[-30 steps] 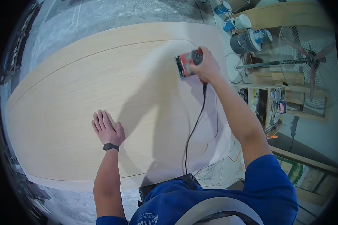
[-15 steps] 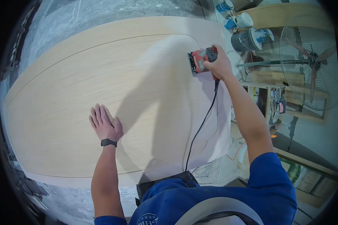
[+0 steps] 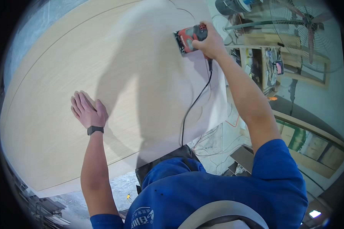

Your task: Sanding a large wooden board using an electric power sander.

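A large pale wooden panel (image 3: pixel 61 152) with a curved outline and a groove line along its border lies in front of me. My right hand (image 3: pixel 211 41) grips a red and black electric sander (image 3: pixel 189 38) near the panel's right part, its pad side facing left. From the sander a black cord (image 3: pixel 191 105) runs back over the panel toward my waist. My left hand (image 3: pixel 90 113) lies flat on the wood, fingers stretched out, a dark band (image 3: pixel 95 130) around its wrist. Whitish dust covers the panel's right side.
To the right stand a large fan (image 3: pixel 311 26), a dark bucket (image 3: pixel 233 5) and a shelf (image 3: pixel 265 68) with small items. Framed wooden pieces (image 3: pixel 305 141) lean further right. Loose cables (image 3: pixel 206 152) trail on the floor beside the panel.
My view has shifted, so the panel, both hands and the sander appear higher and further left. The right hand keeps its hold on the sander; the left stays flat.
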